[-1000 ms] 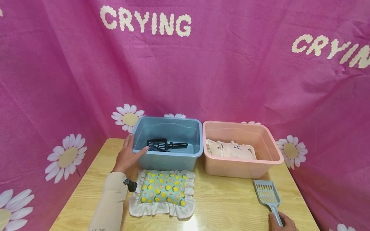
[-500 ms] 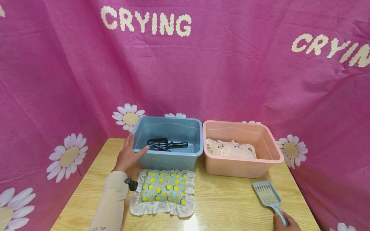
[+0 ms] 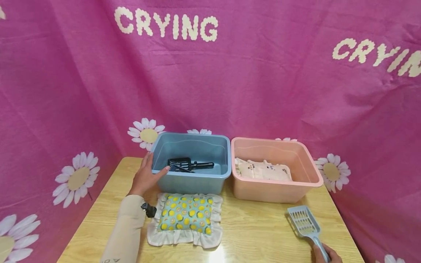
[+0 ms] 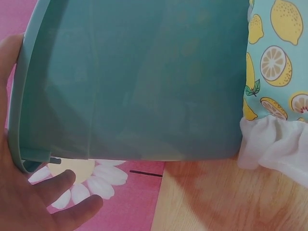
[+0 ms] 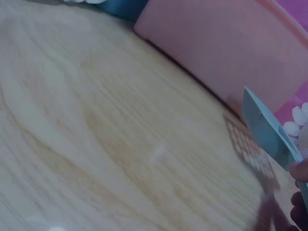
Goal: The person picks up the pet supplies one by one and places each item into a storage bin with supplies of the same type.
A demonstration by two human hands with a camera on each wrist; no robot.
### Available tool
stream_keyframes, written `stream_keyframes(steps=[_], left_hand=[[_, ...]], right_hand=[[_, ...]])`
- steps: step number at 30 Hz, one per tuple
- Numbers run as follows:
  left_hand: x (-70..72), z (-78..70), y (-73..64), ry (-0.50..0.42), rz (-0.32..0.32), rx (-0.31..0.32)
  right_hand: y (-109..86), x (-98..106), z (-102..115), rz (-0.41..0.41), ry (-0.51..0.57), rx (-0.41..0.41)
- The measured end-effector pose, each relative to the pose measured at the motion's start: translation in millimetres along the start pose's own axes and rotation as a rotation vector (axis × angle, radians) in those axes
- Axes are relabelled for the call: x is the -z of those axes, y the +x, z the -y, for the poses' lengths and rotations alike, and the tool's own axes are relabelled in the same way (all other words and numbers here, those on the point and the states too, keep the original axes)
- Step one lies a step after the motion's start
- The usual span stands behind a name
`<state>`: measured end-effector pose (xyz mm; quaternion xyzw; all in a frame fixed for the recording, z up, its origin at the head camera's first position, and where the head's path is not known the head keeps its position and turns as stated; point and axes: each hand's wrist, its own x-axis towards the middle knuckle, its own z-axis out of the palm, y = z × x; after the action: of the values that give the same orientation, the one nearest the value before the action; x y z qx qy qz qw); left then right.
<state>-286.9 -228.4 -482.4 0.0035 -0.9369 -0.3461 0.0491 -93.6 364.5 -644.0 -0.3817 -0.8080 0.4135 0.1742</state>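
My left hand (image 3: 145, 178) rests against the near left corner of a blue plastic bin (image 3: 194, 183), thumb along the rim and other fingers spread down the left side. Inside that bin lie a black slotted scoop (image 3: 200, 165) and another dark tool overlapping it. At the lower right, my right hand (image 3: 325, 254) grips the handle of a light blue slotted litter scoop (image 3: 304, 221). In the right wrist view the scoop head (image 5: 267, 130) is raised over the table, its slotted shadow falling below. Part of the right hand lies outside the head view.
A pink bin (image 3: 266, 191) stands right beside the blue one, with cream printed cloth items (image 3: 264, 171) inside. In front of the blue bin lies a frilled lemon-print cushion (image 3: 185, 215) on the wooden table (image 3: 256, 233). A magenta daisy-print cloth (image 3: 263, 84) hangs behind and at both sides.
My right hand has shifted slightly to the right, and the scoop now slants a little more to the left. The left hand and both bins stay where they were.
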Motion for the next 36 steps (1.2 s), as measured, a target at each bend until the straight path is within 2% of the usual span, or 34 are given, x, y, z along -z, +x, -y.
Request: stream_keyframes(steps=[9, 16, 20, 26, 28, 35, 36], left_hand=[[-1.1, 1.3, -0.8, 0.0, 0.001, 0.009], [-2.3, 2.0, 0.1, -0.001, -0.006, -0.006], [-1.3, -0.3, 0.8, 0.004, 0.004, -0.005], [-1.3, -0.8, 1.3, 0.007, 0.004, -0.009], [-1.5, 0.4, 1.7, 0.007, 0.003, -0.01], [-2.2, 2.9, 2.7, -0.005, -0.006, -0.019], [-2.2, 2.8, 2.4, -0.006, -0.006, -0.02]], right_hand=[[-11.3, 16, 19, 0.002, 0.075, 0.047], [-18.6, 27, 38, -0.051, 0.242, 0.169], [-22.9, 29, 42, -0.083, 0.229, 0.193], [-21.2, 31, 43, -0.148, 0.201, 0.388], [-23.2, 31, 46, -0.162, 0.197, 0.415], [-40.6, 29, 63, -0.21, 0.146, 0.255], [-42.2, 29, 65, -0.212, 0.149, 0.252]])
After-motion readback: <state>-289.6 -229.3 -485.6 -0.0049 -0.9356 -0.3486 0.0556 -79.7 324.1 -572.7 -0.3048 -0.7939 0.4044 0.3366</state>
